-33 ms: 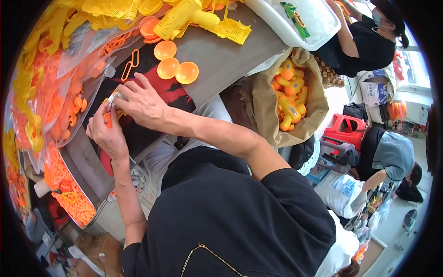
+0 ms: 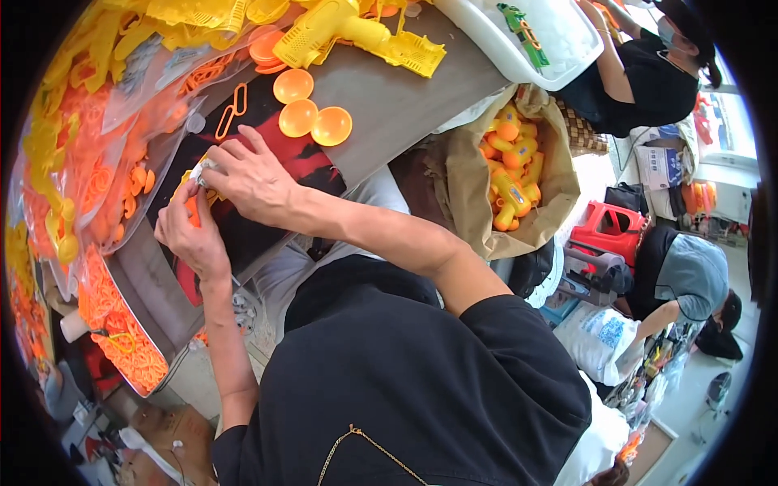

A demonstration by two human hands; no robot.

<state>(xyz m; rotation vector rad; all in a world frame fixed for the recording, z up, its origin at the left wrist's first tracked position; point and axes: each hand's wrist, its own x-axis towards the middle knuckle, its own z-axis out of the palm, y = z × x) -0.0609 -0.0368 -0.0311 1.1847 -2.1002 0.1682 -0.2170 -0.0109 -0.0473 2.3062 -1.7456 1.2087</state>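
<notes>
Over the dark red and black cloth, both my hands meet at a small yellow and orange plastic toy part, mostly covered by fingers. My left hand is closed around its near side. From the right, my right hand reaches across with bent fingers pinching a small white piece at the top of the part. The white piece's exact kind is hidden. Just beyond my fingers lie an orange elongated loop and a small clear round disc. Three orange cups sit to the right.
Yellow toy shells pile up at the back. Bags of orange parts line the left, above a tray of orange rings. A paper sack holds yellow-orange toys. At the right, co-workers sit near a white tub.
</notes>
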